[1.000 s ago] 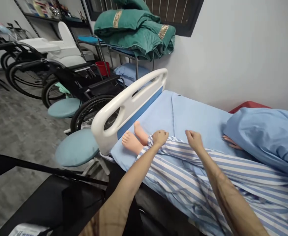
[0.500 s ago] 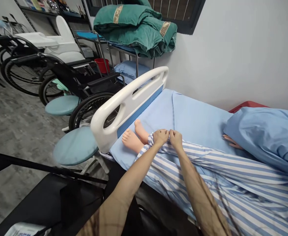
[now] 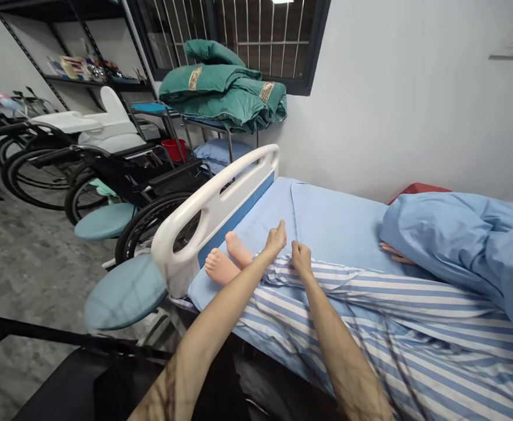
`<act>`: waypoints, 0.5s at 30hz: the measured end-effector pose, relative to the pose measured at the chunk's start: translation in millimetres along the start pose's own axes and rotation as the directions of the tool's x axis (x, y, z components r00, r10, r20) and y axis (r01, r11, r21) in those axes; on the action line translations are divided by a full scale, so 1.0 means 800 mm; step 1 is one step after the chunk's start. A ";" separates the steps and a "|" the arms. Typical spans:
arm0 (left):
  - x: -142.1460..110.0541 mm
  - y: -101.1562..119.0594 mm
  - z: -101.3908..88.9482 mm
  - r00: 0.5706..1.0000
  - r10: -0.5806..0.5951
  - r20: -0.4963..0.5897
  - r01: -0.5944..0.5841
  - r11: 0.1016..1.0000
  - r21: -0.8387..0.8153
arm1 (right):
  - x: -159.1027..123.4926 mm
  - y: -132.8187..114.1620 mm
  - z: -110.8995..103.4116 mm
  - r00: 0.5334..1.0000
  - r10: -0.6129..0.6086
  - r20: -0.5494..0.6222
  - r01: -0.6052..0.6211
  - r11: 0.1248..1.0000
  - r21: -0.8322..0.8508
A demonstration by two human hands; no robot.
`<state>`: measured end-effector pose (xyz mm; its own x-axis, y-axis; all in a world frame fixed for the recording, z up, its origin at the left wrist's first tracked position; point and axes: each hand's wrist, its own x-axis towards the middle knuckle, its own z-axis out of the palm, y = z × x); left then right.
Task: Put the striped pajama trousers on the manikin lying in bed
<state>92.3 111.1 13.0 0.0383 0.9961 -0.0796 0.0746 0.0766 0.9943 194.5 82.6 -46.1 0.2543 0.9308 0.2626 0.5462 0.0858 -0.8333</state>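
Lying just below the open, empty left hand (image 3: 276,240) and touching the right hand (image 3: 301,258), whose grip cannot be told, the blue-striped trouser cuff (image 3: 267,264) ends just short of the manikin's bare feet (image 3: 221,266), beside the white bed footboard (image 3: 182,254).

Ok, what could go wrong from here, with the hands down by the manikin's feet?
The manikin's feet lie close to the white footboard, so they might knock against it if shifted. The striped trouser leg could snag or twist if tugged by the left hand or right hand. The teal stool beside the footboard could get bumped.
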 end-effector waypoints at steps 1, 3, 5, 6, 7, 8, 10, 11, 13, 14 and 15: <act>0.000 0.003 0.006 1.000 0.016 -0.010 -0.017 0.998 -0.061 | 0.000 0.000 -0.001 1.000 0.009 -0.008 -0.009 1.000 0.026; -0.004 -0.004 0.018 0.999 0.033 -0.039 -0.036 0.995 -0.095 | 0.001 0.000 -0.002 0.999 0.027 -0.021 -0.026 0.997 0.070; -0.011 -0.024 0.028 0.997 0.031 -0.074 -0.032 0.999 -0.019 | 0.001 0.002 -0.002 0.998 0.043 -0.036 -0.039 0.995 0.094; -0.014 -0.036 0.032 0.995 0.046 -0.093 -0.042 0.998 0.050 | 0.002 0.003 -0.002 0.998 0.047 -0.043 -0.043 0.994 0.097; -0.017 -0.048 0.035 0.992 0.076 -0.104 -0.063 0.990 0.124 | 0.002 0.004 -0.002 0.998 0.046 -0.047 -0.042 0.994 0.098; -0.019 -0.058 0.037 0.989 0.108 -0.106 -0.086 0.978 0.192 | 0.002 0.004 -0.002 0.998 0.039 -0.048 -0.034 0.995 0.094; -0.021 -0.069 0.038 0.987 0.129 -0.098 -0.095 0.953 0.289 | 0.001 0.005 0.001 0.999 0.019 -0.043 -0.016 0.997 0.078; -0.021 -0.070 0.038 0.989 0.117 -0.090 -0.082 0.943 0.323 | 0.000 0.005 0.002 0.999 0.016 -0.041 -0.013 0.997 0.070; -0.020 -0.068 0.038 0.992 0.090 -0.083 -0.053 0.928 0.368 | -0.002 0.004 0.004 0.999 0.041 -0.033 -0.039 0.997 0.063; -0.019 -0.066 0.038 0.993 0.089 -0.081 -0.051 0.920 0.387 | -0.002 0.002 0.004 0.998 0.063 -0.024 -0.061 0.996 0.069; -0.019 -0.064 0.038 0.992 0.099 -0.077 -0.060 0.912 0.406 | -0.002 0.000 0.003 0.996 0.085 -0.014 -0.083 0.993 0.080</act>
<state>118.5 90.5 -39.0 -0.0314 0.9992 0.0252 0.4700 -0.0075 0.8826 192.3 81.7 -47.6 0.3106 0.9297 0.1978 0.4572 0.0364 -0.8886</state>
